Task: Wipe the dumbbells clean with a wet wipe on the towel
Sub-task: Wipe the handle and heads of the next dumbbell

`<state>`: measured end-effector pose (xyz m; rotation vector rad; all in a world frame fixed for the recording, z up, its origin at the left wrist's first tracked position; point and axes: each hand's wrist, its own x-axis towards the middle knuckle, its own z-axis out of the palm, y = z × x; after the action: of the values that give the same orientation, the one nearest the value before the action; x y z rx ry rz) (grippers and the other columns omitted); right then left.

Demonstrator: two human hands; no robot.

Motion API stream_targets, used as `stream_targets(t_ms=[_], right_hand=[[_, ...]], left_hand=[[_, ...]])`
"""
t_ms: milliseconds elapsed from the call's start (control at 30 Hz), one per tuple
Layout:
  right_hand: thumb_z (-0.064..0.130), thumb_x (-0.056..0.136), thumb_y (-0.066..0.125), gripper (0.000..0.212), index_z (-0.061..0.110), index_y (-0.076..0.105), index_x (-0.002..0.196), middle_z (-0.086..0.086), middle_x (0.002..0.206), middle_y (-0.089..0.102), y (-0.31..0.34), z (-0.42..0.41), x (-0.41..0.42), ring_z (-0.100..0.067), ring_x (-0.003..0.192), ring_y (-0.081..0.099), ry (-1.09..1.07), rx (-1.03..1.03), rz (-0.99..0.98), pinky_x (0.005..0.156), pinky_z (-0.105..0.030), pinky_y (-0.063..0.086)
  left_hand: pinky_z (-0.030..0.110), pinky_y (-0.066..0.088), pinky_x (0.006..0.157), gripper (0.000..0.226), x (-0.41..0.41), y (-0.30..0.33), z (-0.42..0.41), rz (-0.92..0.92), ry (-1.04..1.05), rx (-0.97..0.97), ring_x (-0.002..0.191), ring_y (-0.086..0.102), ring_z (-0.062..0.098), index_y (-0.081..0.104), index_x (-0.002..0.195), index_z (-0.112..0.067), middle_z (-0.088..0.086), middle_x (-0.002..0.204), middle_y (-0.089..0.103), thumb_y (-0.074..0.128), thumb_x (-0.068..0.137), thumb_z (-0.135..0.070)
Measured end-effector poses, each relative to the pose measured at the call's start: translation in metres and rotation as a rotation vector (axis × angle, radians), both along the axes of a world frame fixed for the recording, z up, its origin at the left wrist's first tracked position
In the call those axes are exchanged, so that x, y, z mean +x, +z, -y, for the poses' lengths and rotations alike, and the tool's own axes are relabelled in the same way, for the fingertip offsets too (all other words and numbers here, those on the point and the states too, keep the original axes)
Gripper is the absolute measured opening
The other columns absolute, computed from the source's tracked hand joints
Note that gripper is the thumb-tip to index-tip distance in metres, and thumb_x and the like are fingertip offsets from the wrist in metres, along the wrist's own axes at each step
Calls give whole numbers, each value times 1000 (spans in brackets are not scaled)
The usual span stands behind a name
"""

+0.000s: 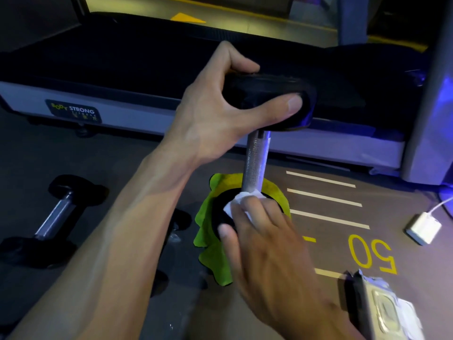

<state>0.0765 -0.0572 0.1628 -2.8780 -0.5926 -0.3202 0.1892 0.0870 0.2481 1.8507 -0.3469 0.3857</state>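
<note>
On the green towel (208, 241), a dumbbell (256, 158) stands upright.
Left hand (220, 111) grips its top head; right hand (267, 246) presses a wet wipe (241, 201) on the bottom head.

Only a couple of readable bits here. The treadmill (171, 111) has a dark sticker (73, 111) on its grey side rail that says "BODY STRONG", with BODY in yellow and STRONG in white; there's a smaller line under it too blurry to make out. On the floor (331, 246) there's a yellow painted "50" (372, 253), upside down from where I'm standing, next to some white stripes. The wipes pack (389, 312) at the bottom right has a label but I can't read any of it.
</note>
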Motion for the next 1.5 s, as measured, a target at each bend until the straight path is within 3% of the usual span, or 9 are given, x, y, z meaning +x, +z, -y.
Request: stream_targets(t_ms=[133, 500, 767, 900, 1033, 1133, 1233, 1367, 1500], right_hand=[[46, 107, 27, 48, 20, 65, 122, 2, 121, 57, -2, -11, 5, -24, 112, 53, -37, 9, -7, 99, -36, 46], [31, 96, 61, 20, 33, 80, 100, 11, 112, 64, -25, 57, 36, -18, 114, 63, 45, 829, -277, 90, -27, 47], [27, 87, 69, 13, 32, 80, 91, 23, 91, 63, -1, 36, 44, 5, 81, 58, 114, 450, -143, 72, -5, 38], [24, 92, 65, 13, 29, 77, 96, 11, 93, 66, 3, 33, 54, -8, 81, 60, 201, 217, 76, 67, -19, 44], [11, 92, 70, 14, 17, 77, 102, 0, 98, 68, 23, 28, 73, -9, 84, 60, 85, 385, 377, 76, -15, 45], [6, 92, 68, 15, 16, 76, 99, -1, 96, 66, 1, 25, 60, -11, 84, 62, 82, 397, 296, 75, -6, 39], [22, 92, 61, 17, 23, 76, 98, 3, 93, 64, -8, 28, 50, -16, 76, 63, 178, 332, 174, 66, -18, 40], [9, 91, 71, 17, 15, 77, 106, -4, 98, 66, 27, 22, 75, -17, 82, 61, 112, 339, 411, 71, -16, 38], [5, 91, 60, 30, 17, 72, 115, 3, 113, 50, 6, 16, 52, -18, 92, 55, 201, 187, 266, 76, -30, 52]], left_hand=[[44, 56, 95, 65, 2, -1, -2, 15, -23, 10, 108, 68, 12, 59, 113, -21, -6, 118, 71, 84, 70, -64], [44, 56, 103, 51, 13, -10, -20, 12, -179, -125, 121, 66, 24, 58, 111, -18, 12, 132, 68, 84, 77, -44], [46, 54, 108, 49, 17, -15, -24, 2, -195, -168, 123, 66, 21, 59, 112, -21, 8, 134, 68, 82, 76, -45], [49, 53, 109, 50, 15, -15, -23, -2, -217, -165, 125, 65, 23, 59, 113, -22, 6, 135, 67, 83, 75, -45], [37, 57, 101, 49, 15, -12, -21, -23, -214, -158, 117, 65, 11, 59, 112, -25, 8, 133, 66, 82, 76, -47], [37, 56, 102, 48, 17, -12, -20, -15, -195, -160, 117, 65, 11, 59, 111, -25, 7, 133, 67, 82, 76, -48], [45, 54, 107, 47, 17, -16, -24, -3, -172, -169, 122, 65, 18, 59, 110, -27, 6, 134, 67, 82, 76, -48], [47, 55, 107, 50, 16, -13, -21, -17, -175, -154, 125, 63, 23, 57, 113, -24, 7, 134, 66, 82, 76, -49], [48, 53, 108, 53, 17, -13, -21, -27, -155, -166, 125, 64, 23, 59, 112, -24, 6, 133, 67, 83, 73, -51]])
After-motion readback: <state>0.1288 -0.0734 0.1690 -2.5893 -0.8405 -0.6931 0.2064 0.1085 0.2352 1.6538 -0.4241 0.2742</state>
